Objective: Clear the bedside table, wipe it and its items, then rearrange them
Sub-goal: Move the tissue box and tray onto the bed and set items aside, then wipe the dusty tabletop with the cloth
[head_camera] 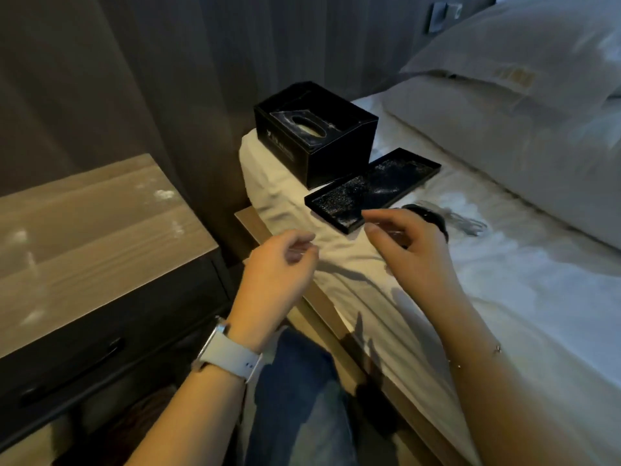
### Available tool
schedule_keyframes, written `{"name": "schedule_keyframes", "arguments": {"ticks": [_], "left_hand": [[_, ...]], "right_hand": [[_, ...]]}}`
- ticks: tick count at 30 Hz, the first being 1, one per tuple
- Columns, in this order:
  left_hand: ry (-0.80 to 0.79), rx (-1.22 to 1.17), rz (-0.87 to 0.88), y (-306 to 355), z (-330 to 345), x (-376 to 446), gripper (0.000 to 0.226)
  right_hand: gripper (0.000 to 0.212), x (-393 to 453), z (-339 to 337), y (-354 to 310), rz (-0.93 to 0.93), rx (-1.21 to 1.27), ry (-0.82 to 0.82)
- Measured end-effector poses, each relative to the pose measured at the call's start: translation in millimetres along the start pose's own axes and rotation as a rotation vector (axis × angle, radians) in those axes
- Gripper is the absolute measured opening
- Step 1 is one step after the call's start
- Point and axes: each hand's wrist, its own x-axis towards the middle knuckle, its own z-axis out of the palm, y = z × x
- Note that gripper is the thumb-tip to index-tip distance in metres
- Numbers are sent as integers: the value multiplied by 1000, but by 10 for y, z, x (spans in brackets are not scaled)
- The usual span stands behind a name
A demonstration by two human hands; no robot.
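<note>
Dust marks and pale smears showed on the wooden surface [100, 230] of the bedside table at the left, which carried nothing in the part in view; a dark drawer front with a long handle [72, 371] sat below it. The table's items lay on the bed [504, 297] to the right, near its corner. A black tissue box [316, 132] with an oval opening on top stood on the white sheet at the mattress corner. Just beside it, toward the person, lay a flat black tray [373, 190], its inside speckled with dust. A dark rounded object [433, 218] lay near the tray's near end, partly hidden behind the right hand, too blurred to identify, with a thin pale cable [467, 223] next to it. A white pillow [524, 105] rested further up the bed.

Both hands hovered over the edge of the bed, apart from each other. The left hand [282, 260], with a white-strapped watch [228, 354] on its wrist, was loosely curled, fingers bent and gripping nothing. The right hand [410, 237] was likewise relaxed with curled fingers, just short of the tray's near end; whether it touched the dark object behind it could not be told. A thin bracelet [494, 349] circled the right wrist. Blue jeans [295, 398] showed below, between the arms.
</note>
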Motion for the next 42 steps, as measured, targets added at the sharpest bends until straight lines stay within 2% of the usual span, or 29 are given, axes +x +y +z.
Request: {"name": "schedule_keyframes", "arguments": {"ticks": [4,8,11,16,21,24,26,31,34,36,38,42], "left_hand": [[160,-116,-81,-403,-718,-523,21],[383,-139,-171,-868,-1337,-1101,24],[493,-119,-230,-1178,-1720,-1510,28],[652,-102,-329,-1700,-2181,-2037,29],[706,-106,-443,-2171,-2331,-2381,32],[761,-128,-466,-2297,-2372,-2514,33],[801,-142,-464,-2331,-2390,-2566,34],[934,-129,-434,-2348,-2499,-2605,36],[1025,-51,-332,-2267,-2606,-2614,38],[1009,63,-212,-2179,-2719,-2615,36],[886,202,-144,-2125,-2862,-2581,31],[578,469,-196,-2169,-3007,-2462,19]], "right_hand": [[24,-266,714,-231,19,33,-219],[22,-573,1477,-474,-36,79,-406],[21,-796,2008,-629,-81,88,-530],[22,-1076,2799,-784,-220,-60,-724],[31,-1217,3529,-770,-477,-429,-732],[33,-1252,3842,-775,-521,-585,-696],[35,-1316,3962,-746,-507,-578,-679],[30,-1457,4021,-609,-427,-359,-664],[27,-1441,4009,-596,-395,-314,-665],[26,-1496,3960,-593,-383,-306,-665],[26,-1621,3858,-564,-382,-320,-659],[24,-1809,3611,-579,-377,-335,-690]]}}
